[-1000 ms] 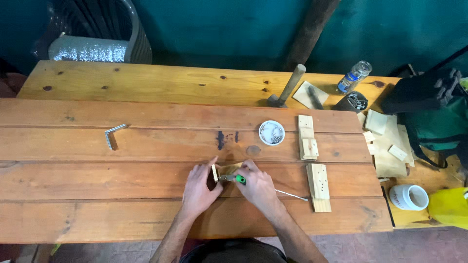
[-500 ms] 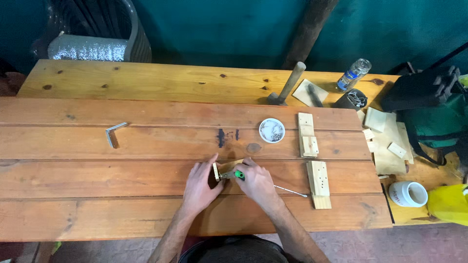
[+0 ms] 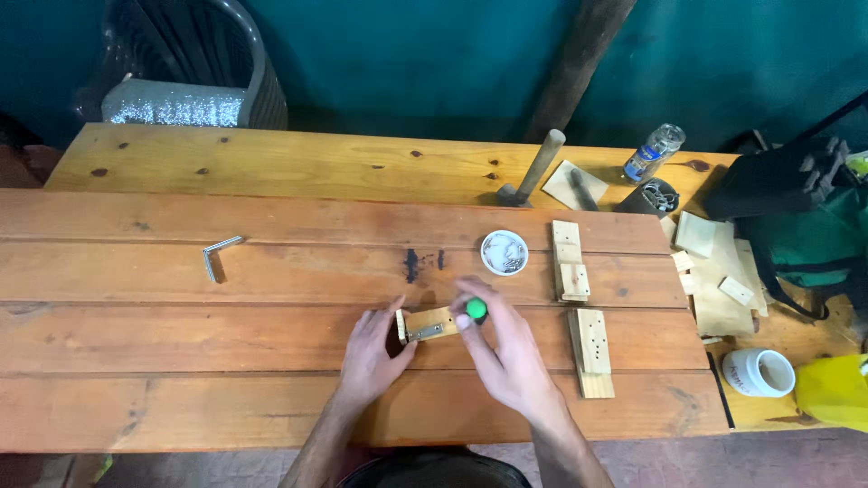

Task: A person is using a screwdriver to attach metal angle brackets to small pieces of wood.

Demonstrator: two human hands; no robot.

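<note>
A small wooden block (image 3: 430, 322) with a metal bracket on it lies on the plank table (image 3: 181, 343). My left hand (image 3: 373, 357) holds the block's left end, thumb and fingers around it. My right hand (image 3: 508, 348) grips a screwdriver with a green handle (image 3: 476, 309), held upright over the block's right end, so only the handle top shows.
A small round dish of screws (image 3: 504, 251) sits just behind the block. Two wooden strips (image 3: 570, 260) (image 3: 591, 351) lie to the right. A metal angle bracket (image 3: 215, 257) is at the left. A hammer (image 3: 533, 172), a plastic bottle (image 3: 653, 152), wood offcuts (image 3: 719, 271), a white cup (image 3: 758, 372).
The screwdriver, lying flat and pointing right before, now stands upright over the block in my right hand. My left hand stays on the block.
</note>
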